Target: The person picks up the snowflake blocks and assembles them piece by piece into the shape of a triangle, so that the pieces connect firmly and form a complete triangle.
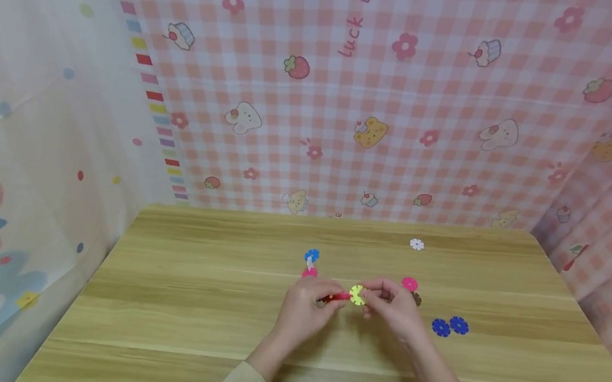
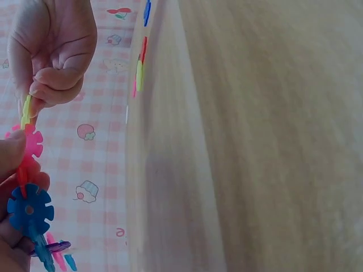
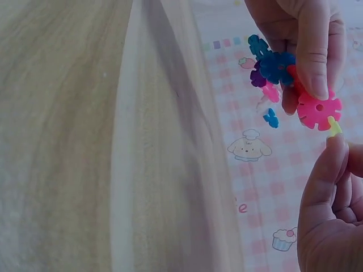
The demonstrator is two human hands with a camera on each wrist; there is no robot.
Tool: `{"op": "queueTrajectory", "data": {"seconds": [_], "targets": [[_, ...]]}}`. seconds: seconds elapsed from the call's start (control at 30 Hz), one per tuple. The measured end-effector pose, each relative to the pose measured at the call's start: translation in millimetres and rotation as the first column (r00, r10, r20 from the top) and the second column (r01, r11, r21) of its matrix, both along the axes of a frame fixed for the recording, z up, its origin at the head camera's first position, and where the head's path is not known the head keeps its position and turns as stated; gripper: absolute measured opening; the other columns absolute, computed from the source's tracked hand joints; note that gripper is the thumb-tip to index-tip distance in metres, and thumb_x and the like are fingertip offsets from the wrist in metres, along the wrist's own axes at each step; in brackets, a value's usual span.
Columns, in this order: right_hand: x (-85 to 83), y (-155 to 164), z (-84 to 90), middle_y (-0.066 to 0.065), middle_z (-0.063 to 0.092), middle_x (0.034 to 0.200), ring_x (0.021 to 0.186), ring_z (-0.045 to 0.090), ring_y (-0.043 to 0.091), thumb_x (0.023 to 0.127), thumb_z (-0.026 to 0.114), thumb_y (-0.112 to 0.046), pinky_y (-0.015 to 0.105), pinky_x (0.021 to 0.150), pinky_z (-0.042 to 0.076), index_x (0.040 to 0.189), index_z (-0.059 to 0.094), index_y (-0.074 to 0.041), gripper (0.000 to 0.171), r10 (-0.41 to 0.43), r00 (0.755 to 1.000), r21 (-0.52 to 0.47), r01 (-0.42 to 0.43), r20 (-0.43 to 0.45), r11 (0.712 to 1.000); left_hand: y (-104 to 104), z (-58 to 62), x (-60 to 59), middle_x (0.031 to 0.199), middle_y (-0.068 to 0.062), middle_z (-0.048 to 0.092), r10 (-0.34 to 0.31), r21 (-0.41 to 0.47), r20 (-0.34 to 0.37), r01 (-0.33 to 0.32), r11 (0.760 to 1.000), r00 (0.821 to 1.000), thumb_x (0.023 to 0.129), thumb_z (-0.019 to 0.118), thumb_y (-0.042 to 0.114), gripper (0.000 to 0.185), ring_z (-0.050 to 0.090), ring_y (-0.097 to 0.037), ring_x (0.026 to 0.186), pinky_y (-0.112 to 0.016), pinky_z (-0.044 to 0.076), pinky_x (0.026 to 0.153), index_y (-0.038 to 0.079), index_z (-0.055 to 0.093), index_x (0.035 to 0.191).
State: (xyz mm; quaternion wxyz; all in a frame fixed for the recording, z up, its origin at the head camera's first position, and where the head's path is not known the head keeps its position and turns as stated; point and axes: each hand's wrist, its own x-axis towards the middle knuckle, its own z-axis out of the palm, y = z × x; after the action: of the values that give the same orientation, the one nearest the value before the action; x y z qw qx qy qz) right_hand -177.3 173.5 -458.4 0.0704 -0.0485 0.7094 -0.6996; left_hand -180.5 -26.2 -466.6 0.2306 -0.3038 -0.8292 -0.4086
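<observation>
My left hand point(image 1: 301, 307) grips a chain of notched plastic snowflake discs joined edge to edge. In the right wrist view, a pink disc point(image 3: 320, 109) sits at the chain's near end, below the left thumb. Past the fingers come a blue disc point(image 3: 277, 69), a purple disc point(image 3: 258, 76) and other coloured pieces. My right hand point(image 1: 397, 308) pinches a yellow-green disc point(image 1: 357, 294) between thumb and fingers. The yellow disc meets the pink one at its edge, roughly crosswise; how deep the slots engage cannot be seen. The chain's far end shows a light-blue disc point(image 1: 312, 255) beyond the left hand.
Two dark-blue discs point(image 1: 441, 327) lie right of the right hand on the wooden table point(image 1: 184, 316). Behind that hand are a pink disc point(image 1: 410, 283) and a partly hidden brownish disc point(image 1: 416, 299). A white disc point(image 1: 416, 244) lies near the back edge, before a checked curtain point(image 1: 316, 104).
</observation>
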Motion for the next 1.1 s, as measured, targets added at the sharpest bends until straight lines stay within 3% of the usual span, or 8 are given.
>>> {"op": "queueTrajectory", "data": {"seconds": [0.27,0.57,0.77,0.97,1.1], "targets": [[-1.0,-1,1.2,0.008,0.064,0.085,0.07,0.061,0.012,0.092,0.064,0.003,0.025,0.066,0.056,0.116,0.056,0.019,0.03,0.027,1.0,-0.007,-0.027,-0.016,1.0,1,1.4,0.3,0.085,0.003,0.074,0.016,-0.004,0.01,-0.016,1.0,1.0,0.082,0.08,0.006,0.006,0.067,-0.013,0.081,-0.03,0.052,0.079,0.011,0.079,0.083],[-1.3,-2,-2.9,0.009,0.065,0.087,0.068,0.061,0.012,0.093,0.062,0.006,0.025,0.064,0.056,0.11,0.055,0.02,0.024,0.071,0.995,-0.004,-0.071,-0.07,0.997,3,0.2,2.3,0.081,0.003,0.073,0.044,0.016,-0.057,-0.044,0.999,0.997,0.078,0.081,0.003,0.009,0.066,-0.014,0.078,-0.03,0.052,0.075,0.01,0.077,0.079],[-0.2,-1,-4.7,0.012,0.066,0.086,0.068,0.063,0.013,0.092,0.063,0.004,0.028,0.065,0.057,0.107,0.055,0.019,0.023,0.097,0.992,0.029,-0.095,-0.082,0.995,-1,-0.6,-0.6,0.083,0.002,0.073,0.013,-0.036,-0.081,-0.016,0.999,0.997,0.082,0.08,0.007,0.003,0.066,-0.013,0.08,-0.028,0.051,0.076,0.009,0.077,0.08],[-0.9,7,-6.1,0.009,0.064,0.083,0.07,0.06,0.016,0.093,0.065,-0.003,0.026,0.065,0.055,0.101,0.056,0.011,0.019,0.206,0.977,0.14,-0.197,-0.05,0.97,-6,-1.0,-5.1,0.082,0.003,0.074,-0.044,-0.102,-0.149,0.028,0.994,0.988,0.077,0.084,0.008,0.007,0.067,-0.012,0.079,-0.025,0.051,0.078,0.009,0.078,0.081],[-1.8,9,-9.8,0.007,0.063,0.083,0.072,0.06,0.018,0.093,0.065,-0.004,0.026,0.065,0.055,0.101,0.057,0.01,0.017,0.201,0.979,0.147,-0.194,-0.037,0.97,-9,-2.6,-3.7,0.089,0.002,0.075,-0.039,-0.094,-0.155,0.024,0.995,0.987,0.077,0.085,0.009,0.013,0.068,-0.012,0.084,-0.026,0.052,0.083,0.01,0.079,0.088]]}}
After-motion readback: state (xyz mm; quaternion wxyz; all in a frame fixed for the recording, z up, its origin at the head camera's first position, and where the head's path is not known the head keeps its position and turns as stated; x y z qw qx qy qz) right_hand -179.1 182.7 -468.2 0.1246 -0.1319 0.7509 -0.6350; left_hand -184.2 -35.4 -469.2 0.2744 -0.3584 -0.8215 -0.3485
